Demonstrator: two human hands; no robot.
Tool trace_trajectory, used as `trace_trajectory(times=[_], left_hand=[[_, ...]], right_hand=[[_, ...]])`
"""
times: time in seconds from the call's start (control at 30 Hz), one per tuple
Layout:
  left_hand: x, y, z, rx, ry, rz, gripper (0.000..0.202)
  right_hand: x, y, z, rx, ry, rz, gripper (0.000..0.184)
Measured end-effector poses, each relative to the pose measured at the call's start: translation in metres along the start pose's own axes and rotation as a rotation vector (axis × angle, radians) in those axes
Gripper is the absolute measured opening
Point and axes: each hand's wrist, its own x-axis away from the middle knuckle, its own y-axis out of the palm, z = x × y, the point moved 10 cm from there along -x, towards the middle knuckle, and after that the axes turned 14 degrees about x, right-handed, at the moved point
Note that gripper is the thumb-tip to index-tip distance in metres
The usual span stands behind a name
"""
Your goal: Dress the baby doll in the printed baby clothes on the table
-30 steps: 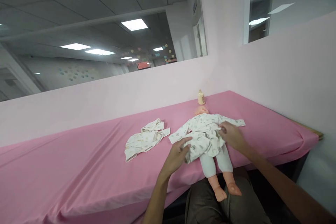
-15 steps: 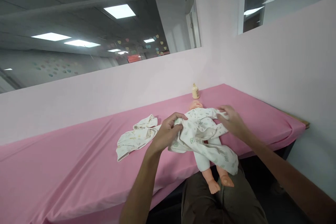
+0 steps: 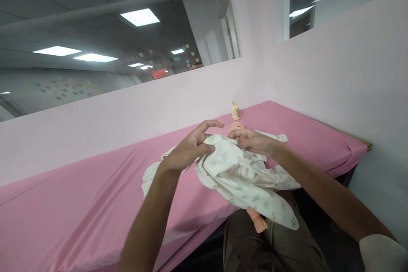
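A baby doll (image 3: 236,126) lies on its back, its head toward the wall and one foot (image 3: 259,223) showing over the front edge. White baby clothing (image 3: 245,182) with small green prints covers most of its body. My left hand (image 3: 188,146) grips the cloth between thumb and fingers, the index finger stretched out above it. My right hand (image 3: 253,141) is closed on the same garment's upper edge, close to the doll's chest. One sleeve (image 3: 280,137) lies spread on the bed past my right hand. The doll's arms and most of its legs are hidden.
A pink sheet (image 3: 95,195) covers the long bed. A second white baby garment (image 3: 149,177) lies left, partly behind my left forearm. A cream pump bottle (image 3: 236,111) stands by the wall (image 3: 204,93). My knees are below the front edge.
My right hand has moved left from the sleeve to the garment's upper edge. The cloth is lifted and now hides more of the doll's legs. The view has shifted slightly.
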Motion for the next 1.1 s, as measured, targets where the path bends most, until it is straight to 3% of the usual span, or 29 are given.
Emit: trace_trajectory(times=[0.13,0.27,0.43,0.63,0.73,0.87,1.0,1.1], left_hand=[[0.011,-0.034,0.009,-0.090,0.001,0.104,0.055],[0.017,-0.058,0.033,-0.359,0.010,0.289,0.031],[0.020,-0.048,0.073,-0.684,0.109,0.306,0.046],[0.025,-0.035,0.091,-0.901,0.173,0.286,0.041],[0.016,-0.022,0.089,-0.900,0.203,0.238,0.039],[-0.005,0.017,0.079,-0.879,0.202,0.051,0.040],[-0.015,0.052,0.081,-0.938,0.263,-0.092,0.039],[-0.016,0.063,0.083,-0.959,0.310,-0.119,0.036]], right_hand=[[0.017,-0.047,-0.018,0.064,-0.003,0.279,0.021],[0.041,-0.071,-0.060,0.426,0.057,0.407,0.025],[0.058,-0.073,-0.098,0.808,0.116,0.456,0.030],[0.062,-0.081,-0.110,1.008,0.115,0.521,0.046],[0.053,-0.072,-0.107,0.952,0.143,0.410,0.048],[0.029,-0.035,-0.099,0.787,0.150,0.156,0.040],[0.014,-0.005,-0.079,0.364,0.147,0.026,0.030],[0.013,0.011,-0.054,0.125,0.171,-0.073,0.024]])
